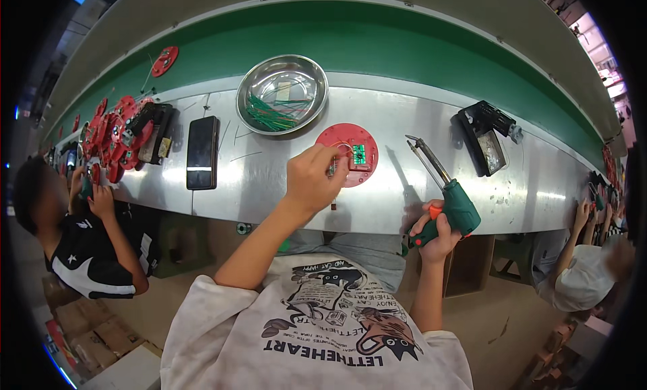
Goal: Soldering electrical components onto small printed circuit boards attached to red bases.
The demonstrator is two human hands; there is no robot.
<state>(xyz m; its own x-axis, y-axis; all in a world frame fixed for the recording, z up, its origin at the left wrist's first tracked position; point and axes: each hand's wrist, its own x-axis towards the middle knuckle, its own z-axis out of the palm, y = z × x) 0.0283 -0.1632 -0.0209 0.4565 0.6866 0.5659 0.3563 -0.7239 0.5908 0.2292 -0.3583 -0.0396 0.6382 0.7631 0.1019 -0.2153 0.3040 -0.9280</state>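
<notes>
A round red plastic disc (364,130) lies on the metal bench in front of me, with a small green circuit board (359,155) on it. My left hand (315,179) rests over the disc's left part, thumb and fingers pinched together beside the board. Thin light wires (342,144) loop by those fingertips; what the pinch holds is hidden. Wrapped round the handle of a green soldering gun (462,208) is my right hand (437,237), near the bench's front edge. The gun's metal tip (412,140) points up and left, to the right of the disc and apart from it.
Behind the disc stands a round steel bowl (317,113) holding green and red wires (269,113). A dark phone (202,153) lies left, near a pile of red discs (111,137). A black stand (486,137) sits right. Co-workers (94,242) (583,272) sit at both sides.
</notes>
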